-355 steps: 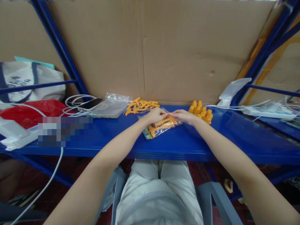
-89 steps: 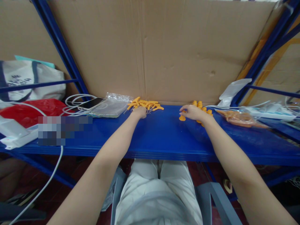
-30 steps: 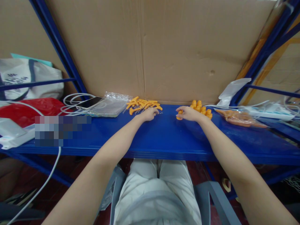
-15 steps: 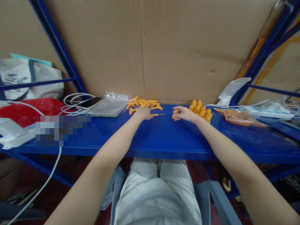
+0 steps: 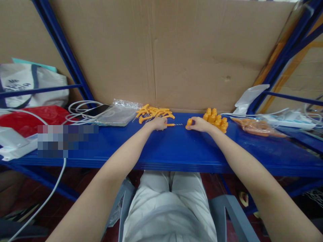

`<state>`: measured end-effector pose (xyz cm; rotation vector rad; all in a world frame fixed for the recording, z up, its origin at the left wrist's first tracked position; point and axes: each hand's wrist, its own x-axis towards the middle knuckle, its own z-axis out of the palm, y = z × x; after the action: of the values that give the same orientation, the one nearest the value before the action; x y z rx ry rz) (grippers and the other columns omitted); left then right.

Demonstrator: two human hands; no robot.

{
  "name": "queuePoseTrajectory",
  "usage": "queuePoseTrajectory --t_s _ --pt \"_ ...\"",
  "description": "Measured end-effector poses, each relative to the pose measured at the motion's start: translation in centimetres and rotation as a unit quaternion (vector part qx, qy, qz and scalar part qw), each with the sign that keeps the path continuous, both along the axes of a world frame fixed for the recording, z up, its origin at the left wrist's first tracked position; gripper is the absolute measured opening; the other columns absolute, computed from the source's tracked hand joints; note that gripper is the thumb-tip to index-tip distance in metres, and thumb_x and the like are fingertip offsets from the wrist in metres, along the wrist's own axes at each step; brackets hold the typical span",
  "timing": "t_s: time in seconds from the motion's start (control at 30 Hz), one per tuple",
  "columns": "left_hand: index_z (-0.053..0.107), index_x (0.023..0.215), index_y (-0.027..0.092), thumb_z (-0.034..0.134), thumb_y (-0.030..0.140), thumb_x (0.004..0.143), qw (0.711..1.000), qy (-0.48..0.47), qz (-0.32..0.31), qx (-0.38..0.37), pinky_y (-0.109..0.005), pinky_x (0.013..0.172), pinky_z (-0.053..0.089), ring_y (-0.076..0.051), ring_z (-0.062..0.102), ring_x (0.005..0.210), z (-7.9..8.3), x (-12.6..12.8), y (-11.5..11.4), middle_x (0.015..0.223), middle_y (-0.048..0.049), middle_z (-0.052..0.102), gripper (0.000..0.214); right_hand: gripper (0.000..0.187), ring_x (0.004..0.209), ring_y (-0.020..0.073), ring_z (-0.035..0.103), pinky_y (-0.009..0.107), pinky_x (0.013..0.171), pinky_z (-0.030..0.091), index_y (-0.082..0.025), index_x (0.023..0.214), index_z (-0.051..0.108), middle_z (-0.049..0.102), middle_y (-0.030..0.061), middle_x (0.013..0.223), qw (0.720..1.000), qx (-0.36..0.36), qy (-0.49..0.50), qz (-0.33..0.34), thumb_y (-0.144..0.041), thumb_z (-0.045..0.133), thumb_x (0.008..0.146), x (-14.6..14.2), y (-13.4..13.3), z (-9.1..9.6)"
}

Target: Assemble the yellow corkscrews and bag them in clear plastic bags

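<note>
My left hand (image 5: 158, 123) is closed around the handle end of an orange corkscrew (image 5: 171, 125). Its threaded orange shank and thin metal spiral point right, low over the blue tabletop. My right hand (image 5: 200, 124) pinches a small orange plastic sleeve (image 5: 189, 123), narrower at the top and flared at the base, which stands near the spiral's tip, a short gap apart. Behind my left hand lies a pile of orange corkscrews (image 5: 153, 111) with curved handles and metal spirals. Just right of my right hand stand several more orange sleeves (image 5: 216, 119) in a cluster.
A clear plastic bag (image 5: 113, 114) and a phone (image 5: 97, 110) with white cables lie left of the pile. At the right are a bag of orange parts (image 5: 257, 127) and a white power strip (image 5: 290, 120). Cardboard (image 5: 176, 60) stands behind the blue table (image 5: 176, 151).
My left hand has moved slightly right with the corkscrew, its spiral now nearer the sleeve. The fingers of my right hand have closed in on the sleeve, which stays in about the same place.
</note>
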<state>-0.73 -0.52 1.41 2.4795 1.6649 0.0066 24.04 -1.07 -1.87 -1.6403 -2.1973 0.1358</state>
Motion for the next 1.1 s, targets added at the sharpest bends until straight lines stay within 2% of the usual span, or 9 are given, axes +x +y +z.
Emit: queuePoseTrajectory --t_s 0.1,0.2,0.43,0.7,0.77,0.9,1.1 --pt "0.065 0.113 0.018 0.052 0.017 0.083 0.999 -0.019 0.012 -0.024 -0.025 0.056 0.049 -0.018 0.068 0.062 -0.07 -0.02 0.12 0.094 -0.0089 0.076 0.033 0.015 0.083 0.0212 0.068 0.03 0.075 0.051 -0.019 0.091 0.065 0.074 0.0069 0.092 0.998 0.029 -0.024 -0.041 -0.023 0.071 0.078 -0.15 -0.12 0.11" --pt "0.065 0.112 0.018 0.051 0.017 0.085 0.999 -0.026 0.006 -0.019 -0.025 0.055 0.048 -0.017 0.067 0.062 -0.2 0.04 0.21 0.096 -0.0095 0.076 0.031 0.021 0.09 0.023 0.069 0.031 0.079 0.051 -0.019 0.102 0.065 0.074 0.0092 0.101 0.996 0.048 -0.046 -0.06 -0.021 0.066 0.081 -0.27 -0.18 0.24" --pt "0.066 0.111 0.019 0.05 0.018 0.087 0.999 -0.041 -0.015 0.016 -0.024 0.061 0.049 -0.017 0.068 0.067 -0.38 0.54 -0.01 0.091 -0.0064 0.076 0.029 0.032 0.114 0.0296 0.065 0.04 0.093 0.05 -0.022 0.112 0.068 0.071 0.0111 0.121 0.989 0.062 -0.125 -0.046 -0.013 0.059 0.083 -0.51 -0.85 0.81" --pt "0.067 0.108 0.019 0.05 0.018 0.085 0.998 -0.042 -0.034 0.027 -0.025 0.065 0.049 -0.018 0.069 0.072 -0.52 0.48 0.22 0.089 -0.0052 0.076 0.028 0.036 0.112 0.0321 0.067 0.048 0.098 0.049 -0.023 0.116 0.071 0.071 0.0122 0.124 0.986 0.05 -0.147 -0.066 -0.012 0.058 0.084 -0.11 -0.97 0.83" --pt "0.067 0.106 0.019 0.05 0.018 0.085 0.998 -0.043 -0.036 0.031 -0.025 0.064 0.049 -0.018 0.069 0.073 -0.59 0.46 0.32 0.089 -0.0047 0.075 0.027 0.035 0.114 0.0322 0.067 0.046 0.098 0.049 -0.021 0.115 0.071 0.071 0.0135 0.125 0.989 0.045 -0.13 -0.051 -0.011 0.056 0.085 -0.21 -0.97 0.9" --pt "0.067 0.104 0.018 0.052 0.018 0.084 0.997 -0.049 -0.041 0.035 -0.024 0.064 0.047 -0.017 0.068 0.074 -0.75 0.44 0.49 0.089 -0.0048 0.075 0.025 0.034 0.113 0.0271 0.067 0.036 0.098 0.05 -0.019 0.113 0.071 0.072 0.0122 0.123 0.995 0.05 -0.081 -0.013 -0.009 0.058 0.084 -0.78 -0.85 0.93" --pt "0.068 0.1 0.017 0.052 0.017 0.083 0.997 -0.047 -0.049 0.04 -0.024 0.064 0.045 -0.018 0.067 0.076 -0.76 0.43 0.5 0.09 -0.0052 0.075 0.023 0.03 0.104 0.0246 0.07 0.033 0.093 0.051 -0.018 0.104 0.069 0.075 0.0107 0.113 0.997 0.068 -0.04 -0.013 -0.003 0.06 0.08 -0.49 -0.14 0.37"
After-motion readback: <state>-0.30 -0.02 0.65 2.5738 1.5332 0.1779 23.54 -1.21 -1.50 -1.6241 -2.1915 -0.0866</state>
